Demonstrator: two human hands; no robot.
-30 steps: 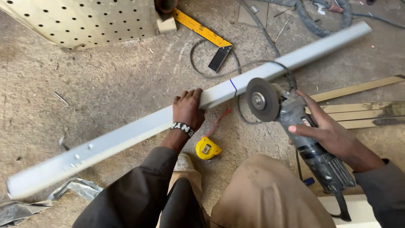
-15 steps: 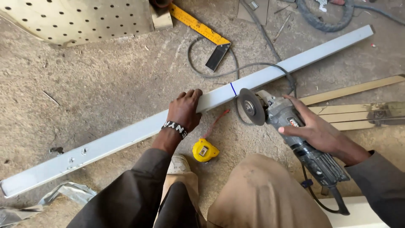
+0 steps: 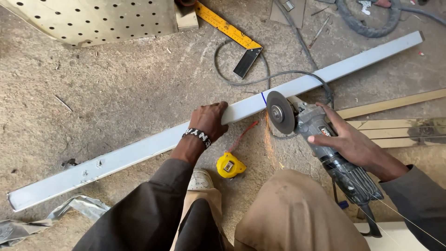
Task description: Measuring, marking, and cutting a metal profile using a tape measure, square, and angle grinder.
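Observation:
A long pale grey metal bar [image 3: 139, 151] lies slantwise across the concrete floor. My left hand [image 3: 209, 122], with a beaded band on the wrist, presses down on the bar near its middle. My right hand [image 3: 353, 142] grips the body of a grey angle grinder [image 3: 320, 135]. The grinder's disc [image 3: 280, 112] meets the bar at a blue line [image 3: 263, 98], and orange sparks fall below the disc. A yellow tape measure [image 3: 230, 166] lies on the floor between my hands, its red tape end drawn out.
A yellow square ruler [image 3: 230, 31] and the grinder's black cable [image 3: 241, 81] lie beyond the bar. A perforated cream panel [image 3: 93, 21] is at top left. Wooden strips [image 3: 395, 125] lie at right, crumpled foil [image 3: 69, 209] at bottom left. My knees fill the lower middle.
The grinder has moved left and down until its disc reached the blue line on the bar, and sparks have appeared. My left hand has stayed on the bar.

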